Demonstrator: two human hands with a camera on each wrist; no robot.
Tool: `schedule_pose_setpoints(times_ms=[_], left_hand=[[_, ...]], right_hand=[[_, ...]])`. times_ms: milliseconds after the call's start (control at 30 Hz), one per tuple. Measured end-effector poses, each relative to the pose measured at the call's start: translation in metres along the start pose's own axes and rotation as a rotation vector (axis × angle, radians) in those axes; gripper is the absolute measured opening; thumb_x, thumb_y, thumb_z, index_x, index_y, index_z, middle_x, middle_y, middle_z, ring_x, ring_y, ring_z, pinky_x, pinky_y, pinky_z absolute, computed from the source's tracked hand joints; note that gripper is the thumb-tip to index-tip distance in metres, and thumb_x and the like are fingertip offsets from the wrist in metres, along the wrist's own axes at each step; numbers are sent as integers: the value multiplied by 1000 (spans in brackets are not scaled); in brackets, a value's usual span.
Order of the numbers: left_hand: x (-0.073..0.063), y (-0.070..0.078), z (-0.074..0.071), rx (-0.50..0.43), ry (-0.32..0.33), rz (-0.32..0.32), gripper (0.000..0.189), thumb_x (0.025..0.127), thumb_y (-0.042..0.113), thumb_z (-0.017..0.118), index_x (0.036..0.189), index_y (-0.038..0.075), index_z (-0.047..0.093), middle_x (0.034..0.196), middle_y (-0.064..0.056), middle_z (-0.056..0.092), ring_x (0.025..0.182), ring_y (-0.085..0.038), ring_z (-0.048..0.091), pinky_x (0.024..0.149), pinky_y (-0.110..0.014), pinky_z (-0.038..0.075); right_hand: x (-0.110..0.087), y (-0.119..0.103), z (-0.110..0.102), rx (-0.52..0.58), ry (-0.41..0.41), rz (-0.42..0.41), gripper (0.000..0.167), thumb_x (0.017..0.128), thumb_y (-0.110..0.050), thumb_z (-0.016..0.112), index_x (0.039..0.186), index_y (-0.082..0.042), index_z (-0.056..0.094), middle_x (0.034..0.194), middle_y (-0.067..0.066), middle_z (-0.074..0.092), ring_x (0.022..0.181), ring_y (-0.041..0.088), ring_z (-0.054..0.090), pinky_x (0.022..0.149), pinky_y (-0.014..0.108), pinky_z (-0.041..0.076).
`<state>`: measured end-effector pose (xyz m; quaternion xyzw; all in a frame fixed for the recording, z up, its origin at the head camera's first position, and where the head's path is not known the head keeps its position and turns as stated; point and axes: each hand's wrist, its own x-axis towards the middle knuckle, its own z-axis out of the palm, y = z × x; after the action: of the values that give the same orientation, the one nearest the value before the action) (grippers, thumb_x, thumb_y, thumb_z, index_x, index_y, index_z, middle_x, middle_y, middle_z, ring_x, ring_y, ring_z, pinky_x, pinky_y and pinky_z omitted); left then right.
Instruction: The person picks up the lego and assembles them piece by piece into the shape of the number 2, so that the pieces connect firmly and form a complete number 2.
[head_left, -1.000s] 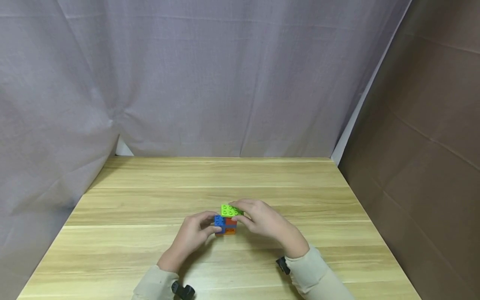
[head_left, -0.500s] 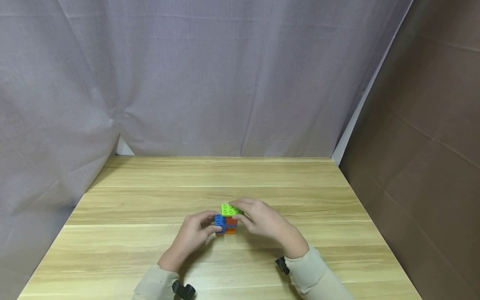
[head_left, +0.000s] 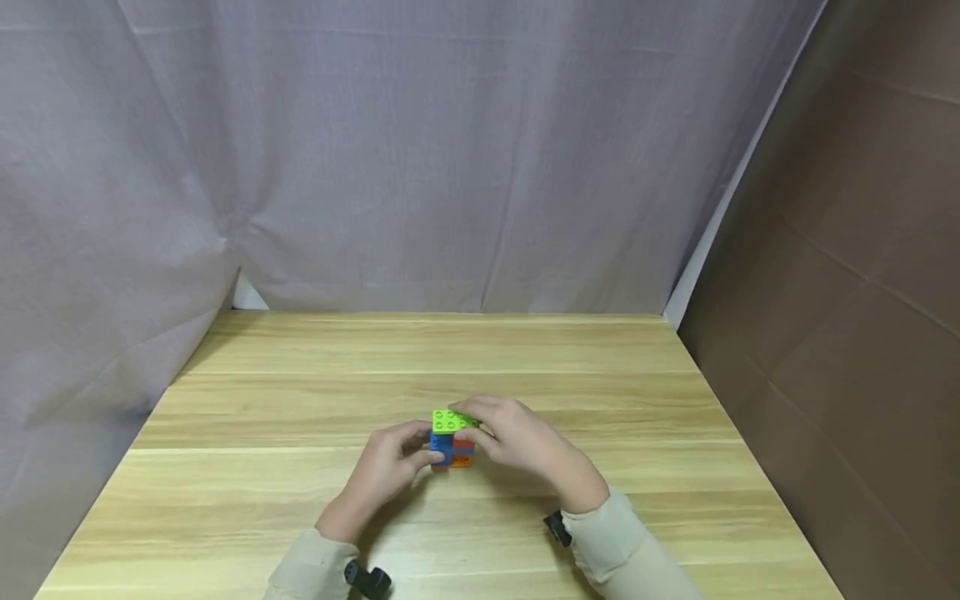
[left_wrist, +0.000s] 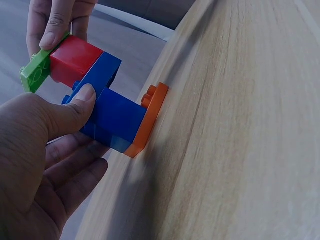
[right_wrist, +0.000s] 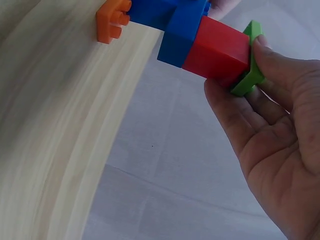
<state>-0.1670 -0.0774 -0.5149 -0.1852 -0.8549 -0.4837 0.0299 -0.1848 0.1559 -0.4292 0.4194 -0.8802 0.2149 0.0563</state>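
Note:
A small tower of toy building bricks stands on the wooden table. At its foot lies a flat orange brick (left_wrist: pixel 152 115). A blue brick (left_wrist: pixel 120 117) sits on that, with a flatter blue brick (left_wrist: pixel 106 70) above. On its right part rests a red brick (right_wrist: pixel 216 50), topped by a thin lime-green brick (head_left: pixel 450 421) that juts out leftward over the blue studs. My left hand (head_left: pixel 386 467) grips the blue bricks from the left, thumb in front. My right hand (head_left: pixel 525 437) pinches the green brick between thumb and fingers, the fingers partly covering its right end.
The wood-grain table (head_left: pixel 300 400) extends around the tower on all sides. A grey cloth (head_left: pixel 450 167) hangs behind the far edge and at the left, and a brown cloth (head_left: pixel 840 300) hangs along the right side.
My right hand has shifted the green brick a little to the left, so it now covers more of the blue studs. My left hand and the lower bricks have hardly moved.

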Motion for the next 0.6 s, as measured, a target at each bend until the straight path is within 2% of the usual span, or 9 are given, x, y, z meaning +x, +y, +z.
schedule_pose_setpoints(times_ms=[267,600], left_hand=[[0,0,-1,-11,5,6,34,85,31,81,116,27,70,110,9,74,100,-11,70,92,-34,57],[1,-2,0,3,10,7,33,83,29,83,114,26,71,107,11,74,98,-9,70,92,-37,56]], right_hand=[[0,-2,1,53,16,63,39,96,-29,70,129,-7,66,125,6,69,117,19,65,98,32,53],[1,-3,4,87,19,76,39,96,-29,70,129,-8,67,125,5,70,113,15,66,93,30,56]])
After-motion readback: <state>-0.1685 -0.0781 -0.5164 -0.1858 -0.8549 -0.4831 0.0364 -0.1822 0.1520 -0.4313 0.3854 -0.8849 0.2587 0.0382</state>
